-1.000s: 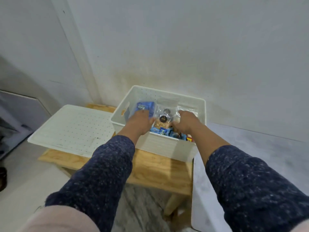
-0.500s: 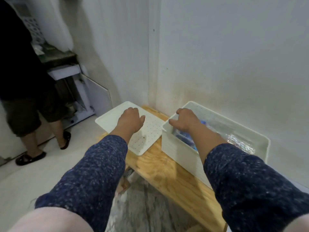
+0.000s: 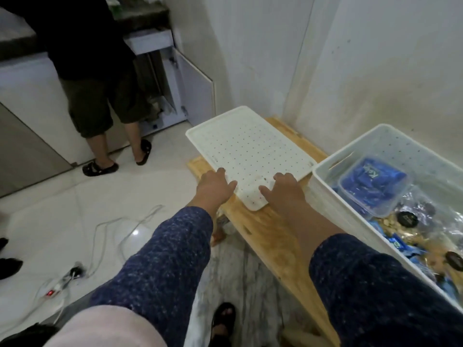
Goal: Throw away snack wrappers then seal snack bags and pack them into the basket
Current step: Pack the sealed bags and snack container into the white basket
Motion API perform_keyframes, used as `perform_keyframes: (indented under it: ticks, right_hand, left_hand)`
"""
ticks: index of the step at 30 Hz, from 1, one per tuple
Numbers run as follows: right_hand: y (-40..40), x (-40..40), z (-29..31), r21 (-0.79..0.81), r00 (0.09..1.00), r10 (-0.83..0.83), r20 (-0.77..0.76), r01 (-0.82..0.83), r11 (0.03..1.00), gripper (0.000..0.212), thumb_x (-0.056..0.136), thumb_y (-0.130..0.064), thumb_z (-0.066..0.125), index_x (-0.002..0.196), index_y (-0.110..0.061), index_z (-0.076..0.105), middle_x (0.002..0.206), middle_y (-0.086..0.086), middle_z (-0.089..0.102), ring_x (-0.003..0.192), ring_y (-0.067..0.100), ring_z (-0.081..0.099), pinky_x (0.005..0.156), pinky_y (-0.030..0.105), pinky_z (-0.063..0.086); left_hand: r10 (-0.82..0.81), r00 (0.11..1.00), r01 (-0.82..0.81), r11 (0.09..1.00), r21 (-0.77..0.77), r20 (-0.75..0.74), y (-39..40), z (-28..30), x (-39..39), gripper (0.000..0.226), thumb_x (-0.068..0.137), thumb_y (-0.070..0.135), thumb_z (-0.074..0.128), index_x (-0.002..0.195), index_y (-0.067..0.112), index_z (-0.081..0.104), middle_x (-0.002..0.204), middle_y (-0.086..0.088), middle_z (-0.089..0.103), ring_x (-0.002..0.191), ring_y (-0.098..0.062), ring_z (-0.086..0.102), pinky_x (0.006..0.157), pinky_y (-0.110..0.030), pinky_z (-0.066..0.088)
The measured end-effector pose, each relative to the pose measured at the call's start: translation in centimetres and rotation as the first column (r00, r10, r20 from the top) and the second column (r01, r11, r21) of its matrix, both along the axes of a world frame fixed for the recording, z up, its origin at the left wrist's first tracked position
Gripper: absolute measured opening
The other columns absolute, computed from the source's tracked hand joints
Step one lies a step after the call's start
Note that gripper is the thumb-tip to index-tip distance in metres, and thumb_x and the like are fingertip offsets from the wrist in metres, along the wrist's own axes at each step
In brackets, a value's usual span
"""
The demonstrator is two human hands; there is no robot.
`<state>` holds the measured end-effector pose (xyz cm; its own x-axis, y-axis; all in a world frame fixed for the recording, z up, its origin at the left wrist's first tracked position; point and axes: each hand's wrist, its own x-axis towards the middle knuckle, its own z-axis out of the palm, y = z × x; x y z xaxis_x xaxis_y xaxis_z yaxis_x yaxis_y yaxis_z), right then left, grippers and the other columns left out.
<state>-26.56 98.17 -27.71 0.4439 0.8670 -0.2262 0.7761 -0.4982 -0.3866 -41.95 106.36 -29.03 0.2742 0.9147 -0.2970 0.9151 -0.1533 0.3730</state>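
Observation:
A white perforated lid (image 3: 250, 151) lies flat on a wooden bench (image 3: 270, 226), hanging over its left end. My left hand (image 3: 215, 187) grips the lid's near left edge, and my right hand (image 3: 281, 187) grips its near edge a little to the right. To the right stands the white basket (image 3: 333, 194), holding a clear tub of blue snack packets (image 3: 373, 186) and clear snack bags (image 3: 426, 221) with small blue packets among them.
A person in dark shorts and sandals (image 3: 100, 96) stands at a counter with an open cabinet at the back left. A power strip with white cables (image 3: 82, 259) lies on the tiled floor. The wall runs close behind the bench. My sandalled foot (image 3: 223, 321) is below.
Both hands have left the basket and moved left to the lid; the left went first, then the right. They now hold the lid's near edge. My view has swung left.

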Motion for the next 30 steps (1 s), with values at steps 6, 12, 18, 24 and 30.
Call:
perform_keyframes:
  ticks: [6, 12, 18, 24, 30]
  right_hand:
    - [2.6, -0.2, -6.4, -0.186, 0.983, -0.159, 0.094, 0.174, 0.967, 0.056, 0.088, -0.055, 0.046, 0.128, -0.016, 0.042, 0.133, 0.017, 0.031, 0.119, 0.032, 0.038, 0.09, 0.041, 0.041]
    - [5.1, -0.9, -6.7, -0.234, 0.919, -0.393, -0.023, 0.377, 0.896, 0.063, 0.086, -0.049, 0.058, 0.136, -0.017, 0.035, 0.147, 0.022, 0.013, 0.131, 0.036, 0.029, 0.102, 0.049, 0.039]
    - [6.3, -0.5, -6.1, -0.166, 0.766, -0.588, -0.261, 0.564, 0.809, 0.076, 0.078, -0.038, 0.073, 0.142, -0.027, 0.034, 0.145, 0.013, 0.031, 0.127, 0.031, 0.033, 0.08, 0.031, 0.033]
    - [5.7, -0.9, -6.0, -0.15, 0.691, -0.586, -0.424, 0.584, 0.798, 0.091, 0.075, -0.034, 0.076, 0.147, -0.035, 0.02, 0.146, 0.01, 0.031, 0.126, 0.027, 0.043, 0.096, 0.034, 0.043]
    - [6.6, -1.8, -3.1, -0.034, 0.763, -0.478, -0.435, 0.517, 0.855, 0.099, 0.073, -0.032, 0.079, 0.148, -0.034, 0.014, 0.146, 0.015, 0.026, 0.128, 0.03, 0.041, 0.098, 0.036, 0.04]
  left_hand:
    - [-0.005, 1.0, 0.004, 0.999, -0.048, -0.02, 2.5, -6.8, 2.1, 0.07, 0.083, 0.062, 0.049, 0.142, 0.035, 0.024, 0.142, -0.018, 0.027, 0.13, -0.035, 0.023, 0.098, -0.049, 0.035]
    - [0.074, 0.997, -0.075, 0.996, -0.039, -0.027, 3.5, -8.4, 3.3, 0.09, 0.072, 0.07, 0.057, 0.145, 0.034, 0.018, 0.152, -0.014, 0.011, 0.136, -0.036, 0.011, 0.106, -0.05, 0.026]
    - [0.06, 0.998, -0.062, 0.993, -0.097, -0.024, 3.7, -8.2, 3.0, 0.104, 0.065, 0.072, 0.063, 0.147, 0.033, 0.012, 0.157, -0.011, -0.001, 0.142, -0.034, 0.001, 0.109, -0.051, 0.024]
    - [0.075, 0.981, -0.047, 0.986, -0.157, 0.178, 4.2, -7.4, 1.8, 0.103, 0.065, 0.058, 0.074, 0.147, 0.028, 0.019, 0.155, -0.013, 0.007, 0.141, -0.033, 0.009, 0.111, -0.045, 0.026]
    - [0.199, 0.884, -0.108, 0.968, -0.228, 0.424, 5.6, -4.9, 1.0, 0.099, 0.058, 0.047, 0.084, 0.141, 0.02, 0.036, 0.139, -0.009, 0.042, 0.13, -0.025, 0.038, 0.106, -0.038, 0.038]
